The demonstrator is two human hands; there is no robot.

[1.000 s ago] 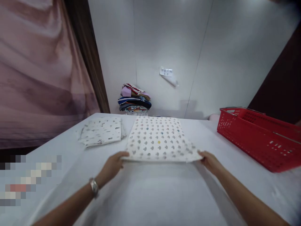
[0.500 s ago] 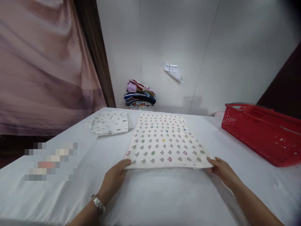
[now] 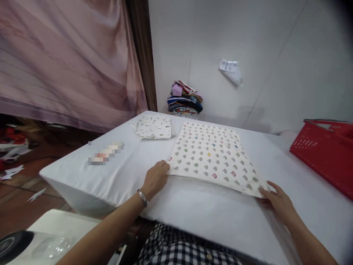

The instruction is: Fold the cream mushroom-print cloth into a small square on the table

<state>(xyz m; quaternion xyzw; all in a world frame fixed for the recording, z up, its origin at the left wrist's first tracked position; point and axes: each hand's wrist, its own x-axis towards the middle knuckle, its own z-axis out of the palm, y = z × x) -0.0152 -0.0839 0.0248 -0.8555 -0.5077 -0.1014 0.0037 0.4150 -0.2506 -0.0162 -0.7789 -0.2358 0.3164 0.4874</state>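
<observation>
A white cloth printed with grey and coloured mushrooms lies spread flat on the white-covered table. At its near left corner, my left hand is closed on the edge, a metal bracelet on the wrist. My right hand pinches the near right corner, thumb on top and the other fingers partly hidden beneath. Left of the spread cloth is a folded white cloth with small dark prints. Farther left on the table is a pixelated item I cannot make out.
A red plastic basket stands at the table's right. Folded fabrics are stacked by the back wall. A pink curtain hangs at left. Below it, a white surface holds a clear container with a black lid.
My view has swung left and down, bringing the floor and the checked garment into sight. Both hands still hold the mushroom-print cloth's near corners.
</observation>
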